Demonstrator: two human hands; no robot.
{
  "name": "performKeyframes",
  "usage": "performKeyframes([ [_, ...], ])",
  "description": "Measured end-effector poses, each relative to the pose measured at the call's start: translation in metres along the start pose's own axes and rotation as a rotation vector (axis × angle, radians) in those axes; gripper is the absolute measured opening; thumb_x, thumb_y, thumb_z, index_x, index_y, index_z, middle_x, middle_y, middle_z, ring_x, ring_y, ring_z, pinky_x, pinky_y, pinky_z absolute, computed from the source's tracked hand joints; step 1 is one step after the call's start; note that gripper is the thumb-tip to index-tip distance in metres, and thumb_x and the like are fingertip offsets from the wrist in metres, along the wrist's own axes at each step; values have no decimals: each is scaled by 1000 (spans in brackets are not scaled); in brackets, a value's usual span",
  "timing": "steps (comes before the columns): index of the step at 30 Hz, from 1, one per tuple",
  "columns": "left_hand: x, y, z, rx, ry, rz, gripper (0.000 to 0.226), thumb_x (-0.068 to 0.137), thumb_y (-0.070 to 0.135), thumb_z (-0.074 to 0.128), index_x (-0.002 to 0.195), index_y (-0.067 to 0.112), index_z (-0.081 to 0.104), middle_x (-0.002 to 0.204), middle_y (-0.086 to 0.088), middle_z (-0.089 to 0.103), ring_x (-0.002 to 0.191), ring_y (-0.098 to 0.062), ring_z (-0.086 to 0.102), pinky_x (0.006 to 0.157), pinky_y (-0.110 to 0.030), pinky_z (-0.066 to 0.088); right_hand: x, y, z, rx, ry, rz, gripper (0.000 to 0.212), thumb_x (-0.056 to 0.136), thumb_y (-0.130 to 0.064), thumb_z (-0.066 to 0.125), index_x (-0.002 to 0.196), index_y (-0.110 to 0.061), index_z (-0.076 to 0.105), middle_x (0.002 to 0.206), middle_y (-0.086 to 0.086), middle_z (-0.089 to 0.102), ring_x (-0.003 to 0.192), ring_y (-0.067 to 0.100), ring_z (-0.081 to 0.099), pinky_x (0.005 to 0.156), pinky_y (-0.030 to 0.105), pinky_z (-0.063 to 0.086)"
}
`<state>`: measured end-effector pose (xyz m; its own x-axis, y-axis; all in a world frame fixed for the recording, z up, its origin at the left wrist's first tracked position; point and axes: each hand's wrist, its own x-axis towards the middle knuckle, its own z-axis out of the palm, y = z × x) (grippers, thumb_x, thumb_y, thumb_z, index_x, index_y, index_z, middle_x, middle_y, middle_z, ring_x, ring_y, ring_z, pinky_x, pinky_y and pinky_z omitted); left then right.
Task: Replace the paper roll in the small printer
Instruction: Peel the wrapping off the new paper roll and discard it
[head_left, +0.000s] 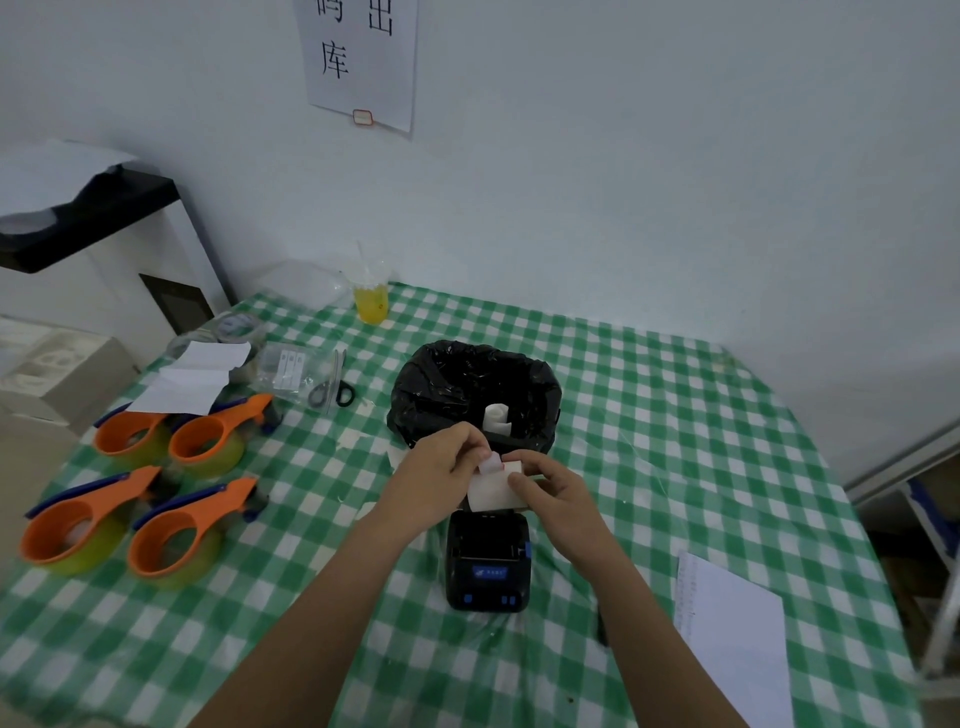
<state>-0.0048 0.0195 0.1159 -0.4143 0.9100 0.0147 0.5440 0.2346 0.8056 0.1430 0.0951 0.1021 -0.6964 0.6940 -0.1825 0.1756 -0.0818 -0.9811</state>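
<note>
A small black printer (488, 566) with blue buttons sits on the checked table, its lid open at the far end. Just above and behind it, both hands hold a white paper roll (493, 488). My left hand (441, 473) pinches the roll's loose end at the top, where a small red mark shows. My right hand (550, 488) grips the roll's right side. A black-lined waste bin (415, 395) stands right behind the hands, with a used white paper core (497, 418) inside it.
Several orange tape dispensers (156, 499) lie at the left. Scissors (332, 389), plastic bags and a folded paper (192, 376) lie at the back left, with a yellow drink cup (371, 299). A white notepad (727, 629) rests at the right edge.
</note>
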Motion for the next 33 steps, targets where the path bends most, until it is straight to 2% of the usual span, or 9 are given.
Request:
performKeyframes([
  [7,5,-4,3,4,3,-20,13,92,18,50,81,24,54,75,14,56,70,-4,52,70,-27,44,2,1,-1,-15,-11,11,20,91,-11,53,102,-24,64,95,6,62,66,-6,60,59,13,51],
  [16,11,-7,4,-8,-7,-52,14,94,18,48,82,25,51,78,6,58,75,-15,56,71,-33,47,8,6,-3,-45,-21,19,20,91,-13,54,101,-27,64,94,5,63,66,-5,60,58,14,51],
  [24,18,-10,7,-8,-11,-55,13,95,21,44,84,23,49,70,12,53,68,-11,52,68,-33,45,13,6,-5,-29,-26,19,21,91,-12,53,98,-28,65,92,4,63,66,-4,60,58,15,52],
  [29,24,-13,12,-21,-3,-79,13,96,21,42,86,24,48,70,11,55,67,-7,53,63,-24,42,19,11,-8,-39,-15,32,20,91,-12,54,99,-28,65,95,5,62,66,-6,60,59,14,52],
  [33,31,-14,15,-49,12,-107,13,97,20,40,86,23,47,69,9,58,70,-10,58,68,-27,47,25,16,-11,-52,-14,38,19,91,-13,54,100,-26,65,95,5,61,67,-5,58,59,14,51],
])
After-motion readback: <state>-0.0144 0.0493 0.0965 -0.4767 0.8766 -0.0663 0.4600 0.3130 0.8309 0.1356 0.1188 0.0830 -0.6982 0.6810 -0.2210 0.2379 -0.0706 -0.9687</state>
